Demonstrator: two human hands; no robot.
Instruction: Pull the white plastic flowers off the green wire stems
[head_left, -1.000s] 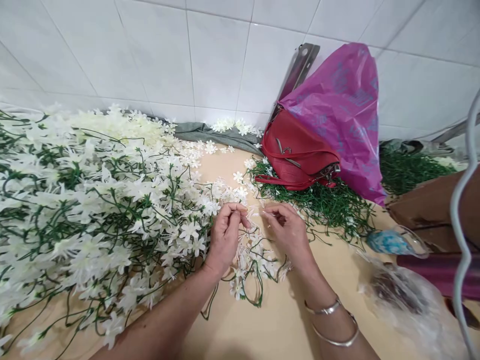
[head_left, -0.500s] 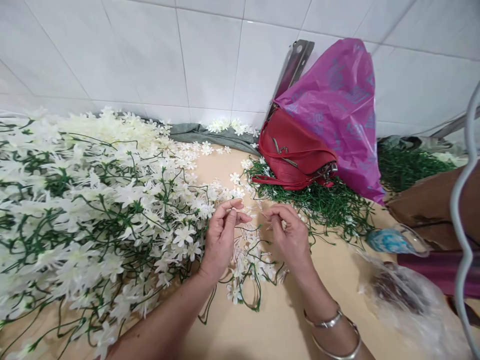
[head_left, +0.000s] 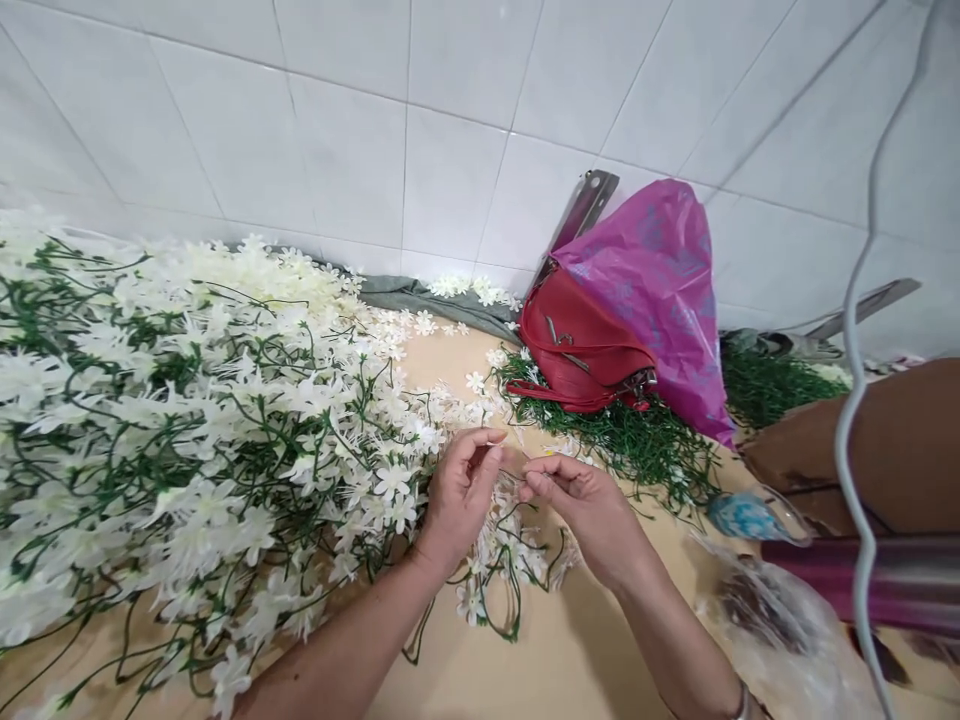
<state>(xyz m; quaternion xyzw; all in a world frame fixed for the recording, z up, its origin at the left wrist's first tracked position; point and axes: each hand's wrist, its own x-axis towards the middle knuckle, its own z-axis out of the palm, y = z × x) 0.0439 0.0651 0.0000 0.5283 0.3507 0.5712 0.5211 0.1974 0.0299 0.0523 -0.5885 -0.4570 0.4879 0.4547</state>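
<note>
My left hand (head_left: pixel 461 495) and my right hand (head_left: pixel 596 515) face each other above the tabletop, their fingertips close together. Each has thumb and fingers pinched; a thin strand seems to run between them, too fine to name. Beneath my hands lie white artificial flowers (head_left: pixel 470 604) on green stems, with thin white stamens around them. To the left, a large heap of white artificial flowers (head_left: pixel 187 400) with green stems reaches up beside my left wrist. Loose white blossoms (head_left: pixel 475 382) are scattered just beyond my fingers.
A red handbag (head_left: pixel 581 350) rests on green stems (head_left: pixel 660 445), with a purple plastic bag (head_left: pixel 660 290) behind it. At right are a blue-and-white item (head_left: pixel 746 517), a clear plastic bag (head_left: pixel 795 620), a brown cardboard box (head_left: pixel 885 440) and a hanging white cable (head_left: pixel 847 400). A tiled wall (head_left: pixel 337 160) stands behind.
My hands have come closer together, the right one moving left and turning so its fingers point toward the left hand. The view has tilted up slightly and shifted.
</note>
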